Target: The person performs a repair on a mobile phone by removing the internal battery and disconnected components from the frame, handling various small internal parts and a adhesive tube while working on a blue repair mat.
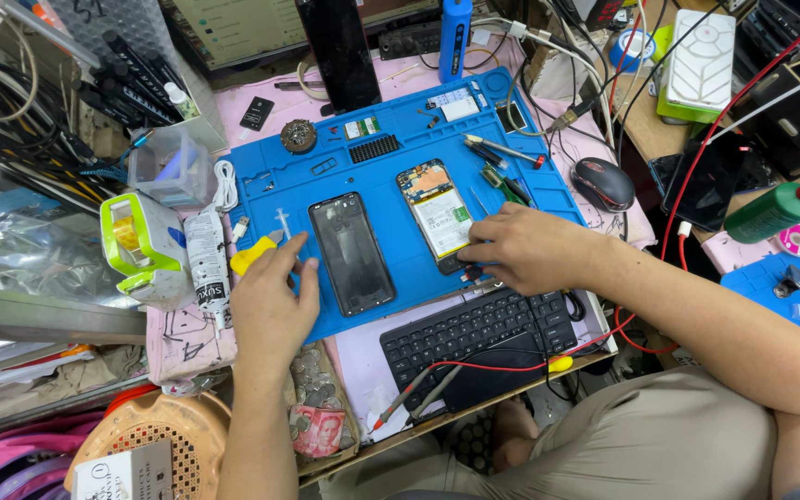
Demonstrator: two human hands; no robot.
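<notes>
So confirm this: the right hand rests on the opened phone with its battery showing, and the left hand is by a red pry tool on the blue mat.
Wrong on colour: in the head view the pry tool by the left hand is yellow, not red. The right hand does rest on the opened phone on the blue mat.

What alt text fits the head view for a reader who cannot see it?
A person's right hand rests on an opened phone showing its battery, while the left hand touches a blue repair mat beside a dark phone back cover. A black keyboard lies below on the crowded bench.
</notes>
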